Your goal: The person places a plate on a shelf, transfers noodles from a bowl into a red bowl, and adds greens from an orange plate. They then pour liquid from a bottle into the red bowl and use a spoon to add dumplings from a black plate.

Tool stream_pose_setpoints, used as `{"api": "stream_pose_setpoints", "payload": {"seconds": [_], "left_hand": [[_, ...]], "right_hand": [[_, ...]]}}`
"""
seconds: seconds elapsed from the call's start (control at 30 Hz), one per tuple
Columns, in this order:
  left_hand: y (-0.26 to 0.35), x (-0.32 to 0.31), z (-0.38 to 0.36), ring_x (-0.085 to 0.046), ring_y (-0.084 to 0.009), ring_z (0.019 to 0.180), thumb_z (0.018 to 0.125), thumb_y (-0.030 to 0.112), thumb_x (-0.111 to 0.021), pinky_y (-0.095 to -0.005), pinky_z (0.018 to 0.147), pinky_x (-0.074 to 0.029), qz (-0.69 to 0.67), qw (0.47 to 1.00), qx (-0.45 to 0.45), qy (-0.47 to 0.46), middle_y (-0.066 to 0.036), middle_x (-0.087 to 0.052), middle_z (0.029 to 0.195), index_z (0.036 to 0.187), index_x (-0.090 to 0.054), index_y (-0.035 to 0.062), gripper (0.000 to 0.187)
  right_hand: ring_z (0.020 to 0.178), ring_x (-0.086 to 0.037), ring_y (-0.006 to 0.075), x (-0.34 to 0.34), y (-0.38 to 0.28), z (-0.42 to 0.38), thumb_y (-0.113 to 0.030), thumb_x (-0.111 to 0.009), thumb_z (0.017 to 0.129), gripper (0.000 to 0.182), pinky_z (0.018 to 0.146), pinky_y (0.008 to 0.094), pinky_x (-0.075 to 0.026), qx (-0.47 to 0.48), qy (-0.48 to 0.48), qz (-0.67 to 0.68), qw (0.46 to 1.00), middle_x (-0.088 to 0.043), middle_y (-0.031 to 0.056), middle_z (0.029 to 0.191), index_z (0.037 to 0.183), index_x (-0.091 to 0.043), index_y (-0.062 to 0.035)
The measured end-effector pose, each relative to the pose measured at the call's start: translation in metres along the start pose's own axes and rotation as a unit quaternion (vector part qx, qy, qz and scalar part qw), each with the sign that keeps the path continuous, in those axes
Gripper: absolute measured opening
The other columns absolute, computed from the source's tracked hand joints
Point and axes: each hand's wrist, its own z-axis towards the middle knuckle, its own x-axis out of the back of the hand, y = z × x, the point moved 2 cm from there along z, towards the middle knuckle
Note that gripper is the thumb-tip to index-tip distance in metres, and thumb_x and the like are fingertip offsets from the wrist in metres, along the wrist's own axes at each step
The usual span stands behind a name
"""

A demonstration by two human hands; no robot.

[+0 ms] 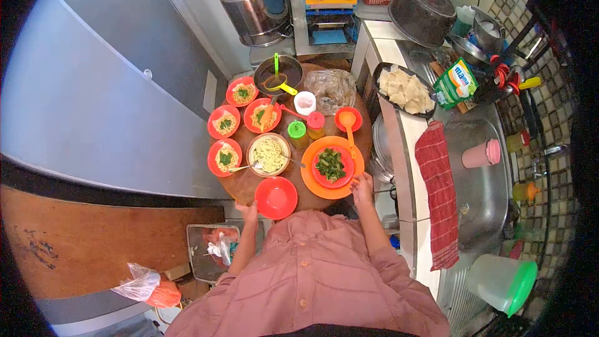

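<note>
An empty red bowl [276, 198] sits at the near edge of the round brown table, with my left hand [248, 213] closed on its left rim. My right hand [362, 188] is at the lower right rim of an orange plate [308, 182], fingers bent against the edge. On that plate stands a red bowl of chopped cooked greens [331, 165]. Between and behind my hands is a bowl of noodles [269, 153] with a spoon or fork handle over its left rim. Several red bowls of noodles topped with greens [225, 157] line the table's left side.
Behind are a dark pan [293, 70] with a strainer, a white cup [305, 103], green-lidded [297, 129] and red-lidded [316, 120] jars, and a plastic bag [331, 90]. Right, a counter holds crackers [404, 90], a red cloth [435, 193] and a sink [477, 212].
</note>
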Motion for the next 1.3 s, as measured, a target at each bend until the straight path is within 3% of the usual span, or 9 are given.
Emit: {"api": "stream_pose_setpoints", "payload": {"seconds": [0.33,0.4,0.63,0.73,0.8,0.93,1.0,1.2,1.3], "left_hand": [[0.012,-0.001,-0.002,-0.044,-0.0259,0.107,0.072,0.008,-0.062,-0.0339,0.090,-0.037,-0.038,0.998,0.053,0.000,-0.018,-0.038,0.121,0.129,-0.004,0.0065,0.081],[0.014,0.000,-0.004,-0.047,-0.0248,0.100,0.071,0.012,-0.066,-0.0359,0.079,-0.044,-0.096,0.990,0.106,-0.011,-0.013,-0.038,0.121,0.130,-0.002,0.0144,0.087],[0.023,0.018,-0.028,-0.042,-0.0261,0.105,0.073,0.014,-0.065,-0.0376,0.072,-0.047,-0.198,0.972,0.122,-0.038,-0.014,-0.035,0.123,0.131,-0.001,0.0184,0.086],[-0.010,0.050,-0.040,-0.050,-0.0212,0.095,0.076,0.013,-0.061,-0.0358,0.082,-0.044,-0.097,0.977,0.187,-0.032,-0.016,-0.042,0.114,0.133,0.006,0.0143,0.088],[-0.024,0.075,-0.055,-0.053,-0.0215,0.086,0.076,0.010,-0.059,-0.0337,0.073,-0.048,-0.046,0.991,0.122,-0.017,-0.016,-0.046,0.108,0.133,0.004,0.0130,0.085],[-0.073,0.129,-0.073,-0.051,-0.0219,0.073,0.076,0.006,-0.056,-0.0367,0.065,-0.050,-0.029,0.989,0.146,0.015,-0.012,-0.042,0.101,0.129,-0.012,0.0124,0.069],[-0.114,0.161,-0.060,-0.055,-0.0187,0.067,0.077,0.009,-0.057,-0.0298,0.057,-0.049,0.038,0.982,0.154,-0.106,-0.013,-0.052,0.093,0.132,0.003,0.0085,0.082],[-0.103,0.203,-0.102,-0.051,-0.0157,0.064,0.075,0.008,-0.057,-0.0280,0.053,-0.046,0.130,0.960,0.162,-0.188,-0.010,-0.051,0.083,0.131,-0.002,0.0080,0.079],[-0.111,0.237,-0.119,-0.052,-0.0165,0.062,0.073,0.007,-0.059,-0.0297,0.053,-0.047,0.207,0.947,0.102,-0.223,-0.010,-0.051,0.082,0.130,-0.009,0.0066,0.075]], "right_hand": [[0.058,-0.051,0.0164,0.010,0.010,-0.003,-0.010,-0.049,0.081,0.037,0.048,0.0283,-0.044,-0.008,0.011,0.010,1.000,-0.052,0.0102,0.086,0.115,-0.034,-0.0111],[0.056,-0.050,0.0156,0.012,0.014,-0.003,-0.010,-0.047,0.082,0.035,0.046,0.0275,-0.044,-0.015,0.023,0.013,1.000,-0.051,0.0100,0.086,0.115,-0.033,-0.0117],[0.057,-0.051,0.0152,0.011,0.030,-0.030,-0.011,-0.048,0.081,0.033,0.048,0.0274,-0.044,-0.039,0.021,-0.011,0.999,-0.052,0.0076,0.083,0.112,-0.036,-0.0125],[0.057,-0.051,0.0158,0.016,0.041,-0.050,-0.010,-0.050,0.080,0.034,0.049,0.0282,-0.044,-0.056,0.002,-0.021,0.998,-0.053,0.0070,0.081,0.111,-0.036,-0.0127],[0.057,-0.051,0.0162,0.022,0.051,-0.062,-0.010,-0.049,0.080,0.035,0.050,0.0293,-0.044,-0.066,-0.002,-0.039,0.997,-0.054,0.0075,0.082,0.112,-0.036,-0.0119],[0.057,-0.051,0.0165,0.042,0.063,-0.094,-0.010,-0.047,0.082,0.033,0.050,0.0294,-0.044,-0.064,0.012,-0.003,0.998,-0.055,0.0072,0.083,0.114,-0.037,-0.0118],[0.057,-0.051,0.0165,0.055,0.072,-0.105,-0.011,-0.047,0.083,0.034,0.050,0.0293,-0.044,-0.067,0.027,-0.006,0.997,-0.055,0.0074,0.083,0.115,-0.036,-0.0115],[0.054,-0.052,0.0158,0.109,0.120,-0.170,-0.009,-0.048,0.083,0.038,0.044,0.0272,-0.043,-0.028,0.059,0.068,0.996,-0.054,0.0097,0.083,0.117,-0.033,-0.0090],[0.053,-0.051,0.0163,0.159,0.162,-0.241,-0.011,-0.046,0.083,0.036,0.044,0.0274,-0.042,-0.047,0.101,0.035,0.993,-0.054,0.0101,0.082,0.117,-0.034,-0.0101]]}}
